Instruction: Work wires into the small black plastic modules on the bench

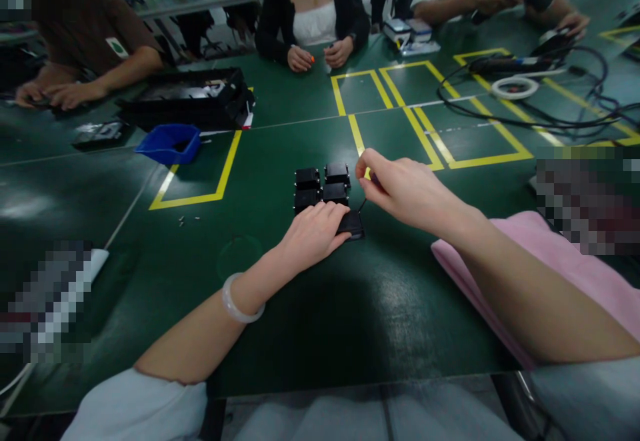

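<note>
- The left hand [315, 228] is closed around a small black box [353, 226], fingers over the top and thumb by the near edge. This probably stops the box from sliding.
- The right hand [373, 180] pinches a thin dark tool [363, 205], maybe a small screwdriver. Its tip points down at the box's right side. I cannot tell if it touches.
- Holding the tool with just the fingertips may make it easy to turn.
- The held box lies on the green table [400, 321], right in front of the person, where it is easy to see and reach.
- 4 more black boxes [335, 193] sit just beyond it in 2 rows of 2. Maybe they are lined up so they are easy to count and grab. The left hand may hide more.
- A few tiny bits [181, 220], perhaps screws, lie to the left, near enough to pick up.
- A blue tray [187, 153] is farther off, maybe for small parts.
- Yellow tape [490, 160] makes boxes on the table, likely to show where things go.
- A pink cloth [533, 226] lies under the right arm, out of the way.
</note>
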### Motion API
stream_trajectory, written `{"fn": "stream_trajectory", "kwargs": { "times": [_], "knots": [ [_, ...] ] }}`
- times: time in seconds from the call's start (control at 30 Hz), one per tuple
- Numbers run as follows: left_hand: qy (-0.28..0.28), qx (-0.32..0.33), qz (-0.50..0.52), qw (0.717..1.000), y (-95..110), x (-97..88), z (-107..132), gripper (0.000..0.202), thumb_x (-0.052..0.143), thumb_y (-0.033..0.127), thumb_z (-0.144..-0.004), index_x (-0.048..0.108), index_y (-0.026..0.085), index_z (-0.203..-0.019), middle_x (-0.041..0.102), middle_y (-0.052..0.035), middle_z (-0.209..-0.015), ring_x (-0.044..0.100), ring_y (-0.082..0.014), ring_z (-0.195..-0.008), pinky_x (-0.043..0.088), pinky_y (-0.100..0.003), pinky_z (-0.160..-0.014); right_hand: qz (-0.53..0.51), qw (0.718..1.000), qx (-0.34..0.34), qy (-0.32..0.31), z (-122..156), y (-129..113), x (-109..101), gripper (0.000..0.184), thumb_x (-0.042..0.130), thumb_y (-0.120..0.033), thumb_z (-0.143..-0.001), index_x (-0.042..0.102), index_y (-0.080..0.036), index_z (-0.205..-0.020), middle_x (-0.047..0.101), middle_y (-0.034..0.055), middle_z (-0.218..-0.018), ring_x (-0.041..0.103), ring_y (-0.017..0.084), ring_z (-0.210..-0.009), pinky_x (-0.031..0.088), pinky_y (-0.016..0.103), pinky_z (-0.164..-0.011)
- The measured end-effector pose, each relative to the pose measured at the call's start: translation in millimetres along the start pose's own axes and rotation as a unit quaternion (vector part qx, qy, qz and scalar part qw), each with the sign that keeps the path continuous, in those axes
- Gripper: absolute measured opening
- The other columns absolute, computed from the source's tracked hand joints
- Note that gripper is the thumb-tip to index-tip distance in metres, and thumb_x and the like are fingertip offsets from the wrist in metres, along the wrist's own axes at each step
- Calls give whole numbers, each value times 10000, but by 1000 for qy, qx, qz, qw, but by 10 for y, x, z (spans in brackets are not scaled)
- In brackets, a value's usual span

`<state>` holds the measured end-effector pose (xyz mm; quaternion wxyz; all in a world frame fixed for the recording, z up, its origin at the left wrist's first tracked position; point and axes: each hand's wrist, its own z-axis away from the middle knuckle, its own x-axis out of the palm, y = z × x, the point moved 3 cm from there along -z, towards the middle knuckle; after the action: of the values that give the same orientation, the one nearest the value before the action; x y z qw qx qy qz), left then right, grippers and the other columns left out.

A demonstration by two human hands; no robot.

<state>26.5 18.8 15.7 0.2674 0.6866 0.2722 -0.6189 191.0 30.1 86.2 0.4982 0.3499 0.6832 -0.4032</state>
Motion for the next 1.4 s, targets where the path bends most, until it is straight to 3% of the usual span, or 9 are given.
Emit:
{"fn": "stream_trajectory", "kwargs": {
  "times": [0.23,0.47,0.67,0.87,1.1,1.27,1.4],
  "knots": [
    [5,1,2,1000,-1,-3,2,373,574,368,-909,481,146,-1194,622,-86,-1121,593,-235,-998,459,-342,-840,6,1000,-2,-4,-8,1,14,254,376,-393,-942,539,-211,-1014,661,27,-771,568,167,-649,245,257,-556],
    [-3,-3,2,1000,3,-3,-9,366,577,368,-909,489,141,-1182,621,-83,-1105,591,-235,-999,456,-343,-854,-10,1000,2,-3,1,5,12,272,356,-326,-935,484,-201,-1139,657,28,-800,572,164,-649,256,254,-551],
    [-1,-3,5,1000,5,-4,-10,365,578,366,-909,488,143,-1184,620,-82,-1114,586,-235,-1005,457,-345,-853,11,1000,4,-1,-6,11,14,260,366,-396,-946,533,-211,-1020,650,23,-749,562,171,-641,232,261,-553],
    [0,-2,4,1000,-1,-3,-1,364,579,368,-909,486,144,-1180,623,-81,-1107,590,-233,-994,457,-340,-841,-19,1000,6,-2,-1,10,12,260,364,-315,-932,476,-201,-1137,656,29,-805,561,162,-646,261,253,-557],
    [1,-1,2,1000,-7,-7,-10,369,580,367,-907,486,144,-1186,623,-82,-1112,591,-236,-994,458,-342,-835,11,1000,0,9,-12,20,34,228,406,-385,-931,523,-214,-1027,655,17,-758,572,176,-648,236,262,-550],
    [5,0,-1,1000,-7,1,-6,372,583,368,-905,487,143,-1186,624,-83,-1099,594,-232,-984,456,-335,-830,-15,1000,-2,-3,3,-1,14,250,385,-313,-924,487,-205,-1124,651,23,-791,567,165,-651,275,257,-563],
    [2,0,1,1000,-2,-1,-4,380,589,370,-901,486,142,-1188,622,-85,-1109,593,-236,-997,457,-340,-841,-8,1000,5,-2,-1,-8,7,250,374,-361,-935,506,-206,-1081,656,29,-790,573,171,-662,265,261,-566]
  ]
}}
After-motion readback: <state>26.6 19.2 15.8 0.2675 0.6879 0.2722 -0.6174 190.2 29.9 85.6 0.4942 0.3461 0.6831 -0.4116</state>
